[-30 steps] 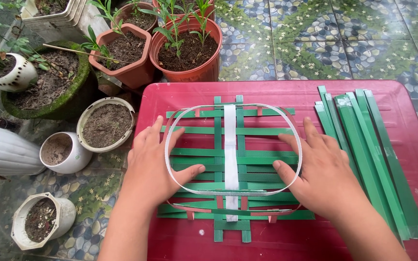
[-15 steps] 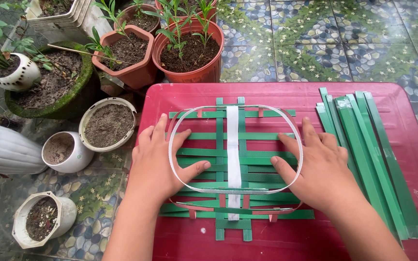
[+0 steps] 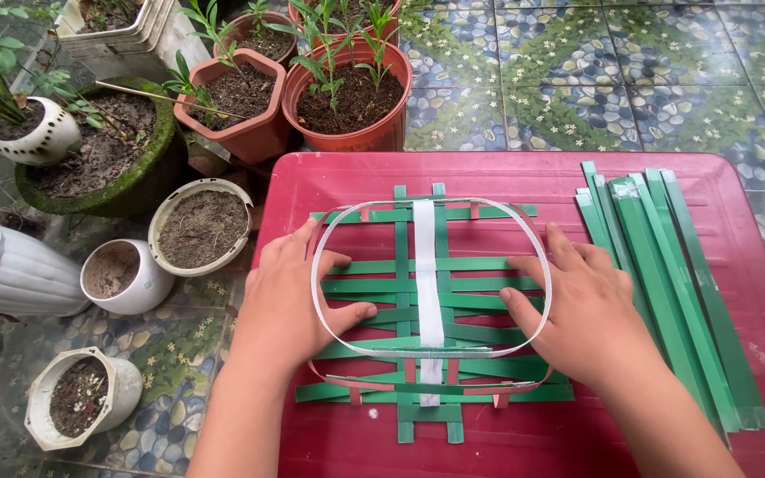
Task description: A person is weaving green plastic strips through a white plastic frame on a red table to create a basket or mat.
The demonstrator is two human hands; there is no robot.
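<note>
The left hand [image 3: 289, 296] lies flat and open on the left side of the woven mat [image 3: 431, 305], with its thumb hooked inside the white loop [image 3: 431, 276] and pressing the band outward; it grips nothing. The right hand [image 3: 582, 310] does the same on the right side: the fingers are spread flat on the green strips and the thumb pushes the loop from inside. The loop is a thin white band with rounded corners. It lies on top of the mat, around its middle part. The mat is made of green strips crossed with one white strip [image 3: 425, 283] in the centre, and it rests in the middle of the red surface [image 3: 506, 177]. A bundle of loose green strips [image 3: 666, 274] lies just beside the right hand. Beyond the surface, to the left and behind, several pots [image 3: 347, 97] with soil stand on the tiled floor [image 3: 595, 71]. I think the risk here is that the loop slips or springs back when one thumb relaxes, because only pressure holds it. Also, too strong a push can shift the loosely woven strips and open gaps in the mat.
</note>
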